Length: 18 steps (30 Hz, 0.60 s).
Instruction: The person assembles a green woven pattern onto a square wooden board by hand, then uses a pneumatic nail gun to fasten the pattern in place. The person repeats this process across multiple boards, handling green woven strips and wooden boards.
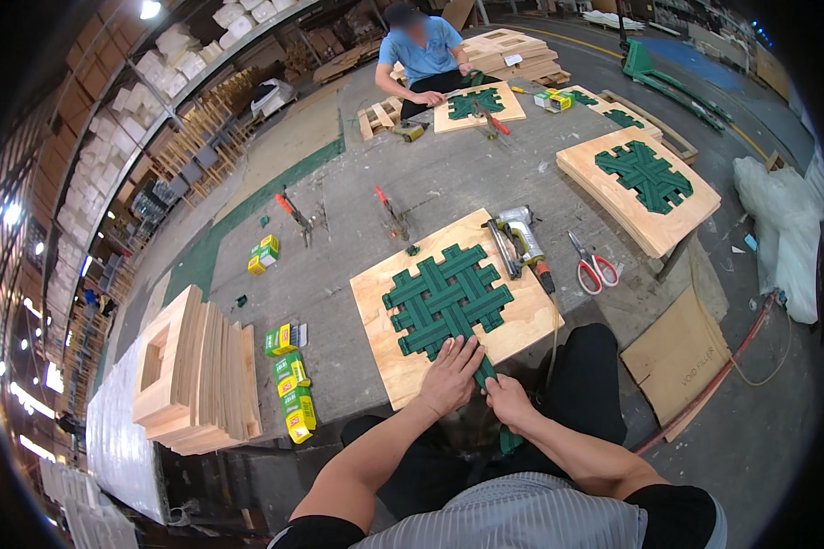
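In front of me lies a square wooden board (374,316) with green webbing straps (449,297) woven in a criss-cross over its middle. My left hand (450,375) rests with fingers stretched out on the near end of the weave. Just to its right, my right hand (510,403) is closed round a green webbing strap (486,373) that runs from the weave toward me; its loose end hangs below the hand. A pneumatic staple gun (520,242) lies on the board's far right corner. Red-handled scissors (597,273) lie to the right.
Left stand stacked wooden frames (192,375) and yellow-green boxes (293,393). Pliers (293,215) and a red-handled tool (390,212) lie beyond the board. More webbed boards (636,183) are stacked right. Across the table, a person (421,55) handles another webbed board (508,112).
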Each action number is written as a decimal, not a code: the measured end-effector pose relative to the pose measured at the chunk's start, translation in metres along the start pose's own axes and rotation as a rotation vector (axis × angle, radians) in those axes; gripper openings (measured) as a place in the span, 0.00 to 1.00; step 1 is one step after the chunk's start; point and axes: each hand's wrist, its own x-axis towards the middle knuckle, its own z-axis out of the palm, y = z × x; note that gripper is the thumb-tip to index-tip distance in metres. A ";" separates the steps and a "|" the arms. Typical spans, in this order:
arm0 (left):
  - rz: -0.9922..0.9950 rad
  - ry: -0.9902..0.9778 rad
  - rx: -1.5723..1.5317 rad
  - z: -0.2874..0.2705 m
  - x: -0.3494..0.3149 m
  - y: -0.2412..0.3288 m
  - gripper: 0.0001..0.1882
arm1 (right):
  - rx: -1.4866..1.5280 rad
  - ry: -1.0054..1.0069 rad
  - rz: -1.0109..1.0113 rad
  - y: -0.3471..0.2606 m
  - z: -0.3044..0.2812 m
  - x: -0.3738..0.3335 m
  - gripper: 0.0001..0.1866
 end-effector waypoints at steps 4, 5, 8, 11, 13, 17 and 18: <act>-0.008 0.012 -0.023 0.001 0.000 0.000 0.39 | -0.062 -0.002 -0.031 0.004 -0.003 0.001 0.17; -0.011 0.020 -0.035 0.001 0.001 0.001 0.39 | -0.094 0.000 -0.037 0.006 -0.005 0.002 0.17; -0.004 0.030 -0.040 -0.001 0.002 0.001 0.39 | -0.187 -0.003 -0.047 0.011 -0.007 0.007 0.18; -0.009 0.010 -0.026 -0.005 -0.001 0.000 0.39 | -0.296 -0.011 -0.074 0.015 -0.006 0.012 0.19; -0.016 -0.048 0.010 -0.010 0.000 0.000 0.38 | -0.395 -0.009 -0.134 0.021 -0.004 0.021 0.19; 0.028 -0.066 -0.105 -0.020 -0.008 0.018 0.35 | -0.517 0.007 -0.275 0.044 -0.006 0.044 0.20; 0.126 -0.012 -0.201 -0.028 -0.002 0.033 0.31 | -0.540 0.029 -0.397 0.066 -0.020 0.053 0.20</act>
